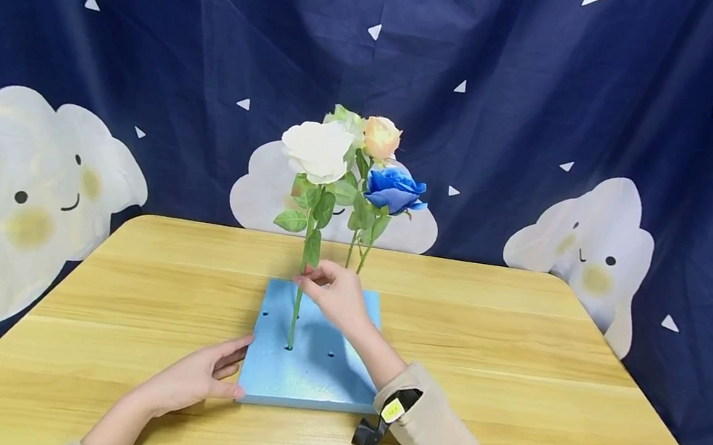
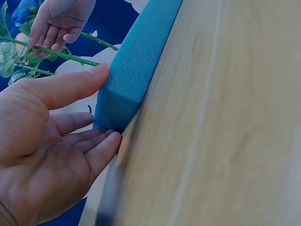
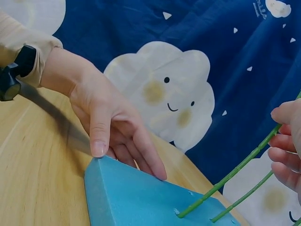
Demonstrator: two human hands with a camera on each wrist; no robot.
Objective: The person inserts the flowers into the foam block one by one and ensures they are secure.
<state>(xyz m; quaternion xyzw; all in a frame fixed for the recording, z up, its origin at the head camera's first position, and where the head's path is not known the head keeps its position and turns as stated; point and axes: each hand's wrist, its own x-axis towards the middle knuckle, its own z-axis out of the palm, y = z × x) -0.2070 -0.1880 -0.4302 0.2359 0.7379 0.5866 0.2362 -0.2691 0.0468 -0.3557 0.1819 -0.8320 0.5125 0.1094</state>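
Observation:
A white artificial rose (image 1: 317,151) stands upright, its green stem (image 3: 235,172) entering a hole near the front of a light-blue foam board (image 1: 308,385). My right hand (image 1: 336,296) pinches this stem between thumb and fingers, above the board. At the board's left side, my left hand (image 1: 193,381) touches the edge, thumb at the front corner and fingers along the side; the left wrist view shows these fingers (image 2: 101,153) fairly straight. Behind the white rose rise a blue rose (image 1: 394,190), a peach rose (image 1: 381,138) and a pale greenish-white flower (image 1: 348,120); my right hand hides their lower stems.
The board lies on a wooden table (image 1: 510,393) and has several small holes, including one hole (image 1: 331,354) right of the stem. A dark blue curtain (image 1: 521,49) with clouds hangs behind. A black camera (image 1: 367,434) is strapped to my right wrist.

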